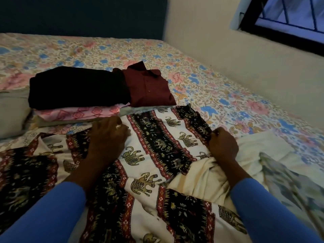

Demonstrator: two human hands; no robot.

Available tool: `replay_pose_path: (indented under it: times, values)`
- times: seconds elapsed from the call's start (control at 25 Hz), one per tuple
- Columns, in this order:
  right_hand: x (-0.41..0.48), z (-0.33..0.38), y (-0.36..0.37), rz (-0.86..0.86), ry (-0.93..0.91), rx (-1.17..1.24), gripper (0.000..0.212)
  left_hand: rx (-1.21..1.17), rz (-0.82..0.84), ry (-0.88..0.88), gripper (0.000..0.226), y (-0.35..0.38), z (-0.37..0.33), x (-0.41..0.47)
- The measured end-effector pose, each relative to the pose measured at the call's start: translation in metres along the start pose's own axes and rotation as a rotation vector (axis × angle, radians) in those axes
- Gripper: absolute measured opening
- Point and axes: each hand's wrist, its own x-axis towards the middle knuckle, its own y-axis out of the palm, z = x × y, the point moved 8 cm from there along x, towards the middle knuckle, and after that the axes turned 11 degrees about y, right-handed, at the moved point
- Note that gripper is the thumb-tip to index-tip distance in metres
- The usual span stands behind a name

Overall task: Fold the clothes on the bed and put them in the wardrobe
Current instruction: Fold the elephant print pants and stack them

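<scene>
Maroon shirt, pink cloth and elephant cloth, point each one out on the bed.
Maroon shirt [149, 88], head view, on its buttoned front.
Pink cloth [78, 114], head view, on its folded front edge.
Elephant cloth [157, 135], head view, on its middle black band.

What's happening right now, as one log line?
cream-and-black elephant-print cloth: spread on floral-sheeted bed | left hand: pressing it | right hand: fingers pinching its edge | stack of folded clothes: behind
</scene>
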Motion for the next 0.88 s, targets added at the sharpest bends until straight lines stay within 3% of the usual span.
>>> replay_pose_path:
  times: [0.08, 0.2, 0.32, 0.48, 0.56, 0.68, 0.8, 0.88]
  values:
    - [0.007, -0.019, -0.009, 0.042, 0.136, 0.119, 0.02, 0.073, 0.102, 0.115, 0.026, -0.003, -0.015, 0.001]
    - [-0.008, -0.031, -0.013, -0.009, 0.207, 0.16, 0.032, 0.031, 0.204, 0.017, 0.027, -0.015, -0.014, 0.007]
    - [-0.024, -0.031, -0.014, -0.111, 0.151, 0.204, 0.037, -0.334, 0.106, -0.052, 0.018, -0.023, -0.041, 0.05]
    - [-0.015, -0.042, -0.014, 0.011, 0.141, 0.126, 0.054, -0.582, 0.149, -0.079, 0.026, 0.019, -0.11, 0.155]
    - [-0.012, -0.06, -0.018, 0.085, 0.146, 0.118, 0.052, -0.567, 0.241, -0.088, 0.034, 0.057, -0.134, 0.194]
    - [0.002, -0.086, -0.019, 0.202, 0.153, 0.306, 0.036, -0.351, 0.373, -0.081, 0.033, 0.103, -0.15, 0.222]
    - [0.015, -0.096, -0.017, 0.167, 0.208, 0.495, 0.025, -0.441, 0.179, -0.237, 0.022, 0.112, -0.138, 0.253]
    - [0.019, -0.097, -0.017, 0.063, 0.238, 0.466, 0.024, -0.618, 0.177, -0.289, 0.016, 0.12, -0.133, 0.264]
